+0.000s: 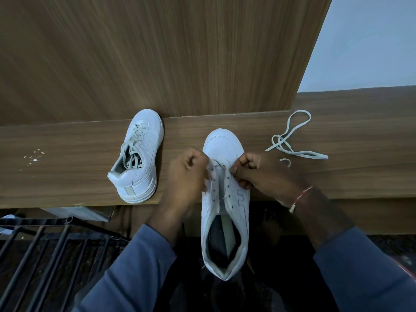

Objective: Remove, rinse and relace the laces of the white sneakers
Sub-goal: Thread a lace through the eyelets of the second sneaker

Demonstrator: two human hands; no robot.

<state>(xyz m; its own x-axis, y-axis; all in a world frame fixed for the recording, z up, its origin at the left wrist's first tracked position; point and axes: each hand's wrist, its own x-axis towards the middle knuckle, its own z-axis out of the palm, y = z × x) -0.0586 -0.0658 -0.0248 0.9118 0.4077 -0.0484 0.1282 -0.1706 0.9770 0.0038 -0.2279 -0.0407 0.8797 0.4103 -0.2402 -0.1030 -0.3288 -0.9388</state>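
Head view: wooden ledge (67, 158) under everything; centre sneaker (225, 199) mostly unlaced, heel overhanging edge; laced sneaker (139, 158) apart at left; left hand (186, 174) grips centre sneaker's eyelet flap; right hand (258, 172) pinches lace (322, 156) by front eyelets, slack lying right

This looks like a room in a home. A long brown wood desk (67, 154) runs from left to right, with a tall wood panel (157, 52) standing up behind it. A plain pale wall (371, 41) shows far right. A black metal rack (45, 244) stands near left on a dark floor (387, 242). A white sneaker (137, 158) sits on the desk.
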